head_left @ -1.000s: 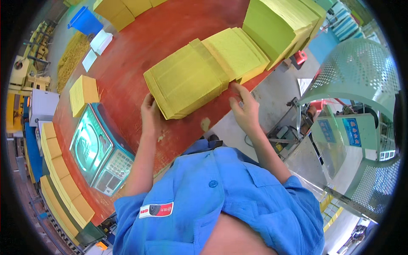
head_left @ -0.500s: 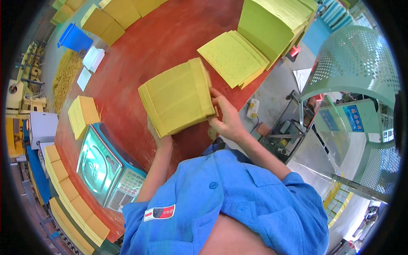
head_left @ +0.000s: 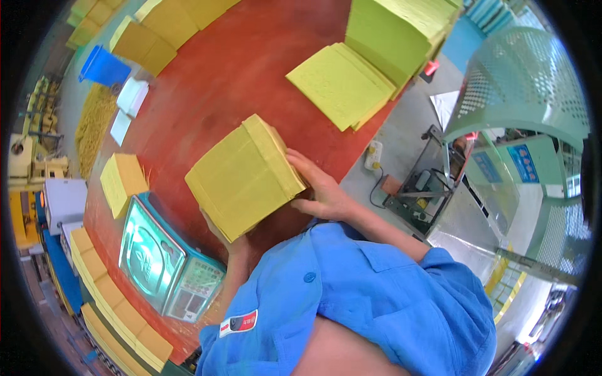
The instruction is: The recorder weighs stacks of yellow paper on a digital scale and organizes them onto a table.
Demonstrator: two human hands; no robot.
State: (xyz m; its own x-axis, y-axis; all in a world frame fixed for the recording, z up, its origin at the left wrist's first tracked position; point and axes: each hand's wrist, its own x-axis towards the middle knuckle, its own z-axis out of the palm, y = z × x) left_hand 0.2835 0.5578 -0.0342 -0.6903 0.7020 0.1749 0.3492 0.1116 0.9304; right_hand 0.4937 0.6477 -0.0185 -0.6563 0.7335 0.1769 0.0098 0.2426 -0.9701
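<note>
A thick stack of yellow paper sheets point(head_left: 233, 182) is held tilted above the red tabletop point(head_left: 207, 94), close to my body. My right hand point(head_left: 321, 193) grips its right edge, fingers on top and thumb below. At the lower left edge, my left hand point(head_left: 236, 246) holds the stack from the side and beneath; most of its fingers are hidden by the paper. A digital scale point(head_left: 153, 257) with a shiny pan stands left of my left hand, with a small block of yellow paper point(head_left: 124, 182) just behind it.
Flat yellow sheets point(head_left: 342, 84) lie at the far right beside a taller yellow stack point(head_left: 389, 47). More yellow stacks line the far left and near left edges. A machine with a perforated green guard point(head_left: 517, 81) stands to the right. A blue bin point(head_left: 105, 67) is beyond the table.
The yellow stack has come nearer to me and to the left, and has turned clockwise. Both hands have moved with it, still holding it.
</note>
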